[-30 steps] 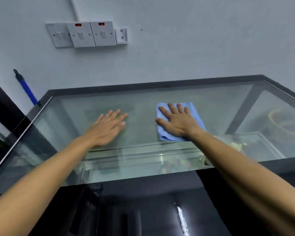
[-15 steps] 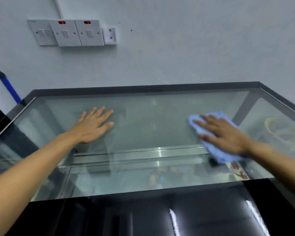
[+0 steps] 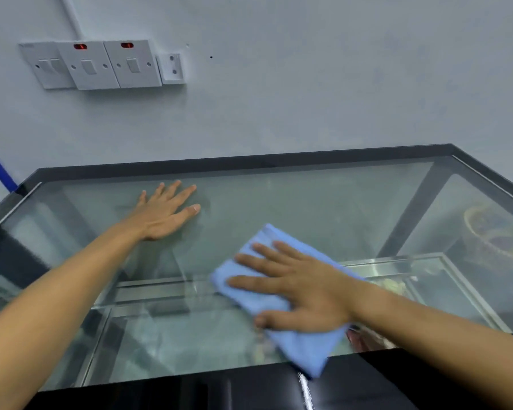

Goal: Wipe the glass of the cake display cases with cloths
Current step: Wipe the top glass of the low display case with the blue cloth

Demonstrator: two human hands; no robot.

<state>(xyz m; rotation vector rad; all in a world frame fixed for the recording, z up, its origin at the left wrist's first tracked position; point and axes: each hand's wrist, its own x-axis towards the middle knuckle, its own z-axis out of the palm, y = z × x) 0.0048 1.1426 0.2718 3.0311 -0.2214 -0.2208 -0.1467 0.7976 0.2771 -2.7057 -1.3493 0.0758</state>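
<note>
Glass top (image 3: pixel 323 202) mid-wipe, blue cloth (image 3: pixel 282 309) swept back left under flat right hand (image 3: pixel 305 288), flat left hand (image 3: pixel 163 214) still bracing; near strip remaining.

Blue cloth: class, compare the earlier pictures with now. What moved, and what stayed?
The right hand, flat on the blue cloth, slid it right across the glass top, then back left and toward the near edge. The left hand stayed flat on the glass. Nothing was picked up or released.
</note>
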